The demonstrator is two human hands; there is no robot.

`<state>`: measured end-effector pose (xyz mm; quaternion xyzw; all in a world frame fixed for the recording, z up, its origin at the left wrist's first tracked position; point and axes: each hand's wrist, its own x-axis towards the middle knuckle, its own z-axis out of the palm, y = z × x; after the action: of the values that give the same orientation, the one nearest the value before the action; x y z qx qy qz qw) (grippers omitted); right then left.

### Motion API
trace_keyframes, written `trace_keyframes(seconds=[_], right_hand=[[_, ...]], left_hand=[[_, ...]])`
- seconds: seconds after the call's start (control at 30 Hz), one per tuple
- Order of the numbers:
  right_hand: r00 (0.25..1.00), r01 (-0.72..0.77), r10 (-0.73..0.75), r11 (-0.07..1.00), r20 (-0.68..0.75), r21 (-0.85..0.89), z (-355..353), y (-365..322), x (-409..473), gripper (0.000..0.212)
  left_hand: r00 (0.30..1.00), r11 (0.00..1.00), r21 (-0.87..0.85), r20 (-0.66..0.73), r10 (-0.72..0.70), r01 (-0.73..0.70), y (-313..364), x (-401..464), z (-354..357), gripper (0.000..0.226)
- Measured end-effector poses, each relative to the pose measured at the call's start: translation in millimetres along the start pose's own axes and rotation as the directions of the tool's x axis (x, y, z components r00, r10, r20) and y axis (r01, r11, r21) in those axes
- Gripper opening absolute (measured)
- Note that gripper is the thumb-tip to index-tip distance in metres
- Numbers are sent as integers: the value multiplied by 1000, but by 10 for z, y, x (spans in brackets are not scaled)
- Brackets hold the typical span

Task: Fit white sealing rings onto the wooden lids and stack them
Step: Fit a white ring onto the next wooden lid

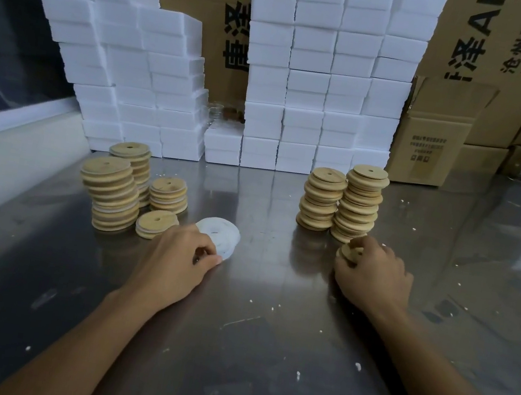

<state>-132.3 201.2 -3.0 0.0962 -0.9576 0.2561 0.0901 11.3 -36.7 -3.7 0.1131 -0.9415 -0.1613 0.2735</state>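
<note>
Four ringed stacks (114, 194) done, two bare stacks (342, 201) left; left hand (176, 257) pinches sealing ring (219, 233), right hand (373, 276) grips lid (350, 252).

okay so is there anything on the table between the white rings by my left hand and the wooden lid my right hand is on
Nothing visible. The left hand pinches the near edge of the white rings, the right hand grips a wooden lid, and only a bare strip of steel table lies between them. The lid stacks stand farther back.
</note>
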Motion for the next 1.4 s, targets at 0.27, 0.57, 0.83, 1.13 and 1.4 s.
trace_keyframes(seconds=[0.27,0.57,0.83,1.13,1.4], right_hand=[[995,65,-74,990,68,123,-8,-97,-56,54],[959,181,-249,904,133,387,12,-226,-170,67],[858,250,-504,582,101,774,110,-289,-254,44],[813,7,-531,418,238,908,94,-470,-392,38],[808,155,-574,428,135,890,150,-508,-484,17]], left_hand=[[997,993,115,68,-21,13,32,22,25,11],[984,938,-344,-155,-85,27,184,24,-25,33],[974,545,-817,85,-209,188,503,18,-95,19],[971,532,-826,70,-230,185,557,-15,-25,7],[973,642,-757,-42,-228,118,564,-14,50,15]])
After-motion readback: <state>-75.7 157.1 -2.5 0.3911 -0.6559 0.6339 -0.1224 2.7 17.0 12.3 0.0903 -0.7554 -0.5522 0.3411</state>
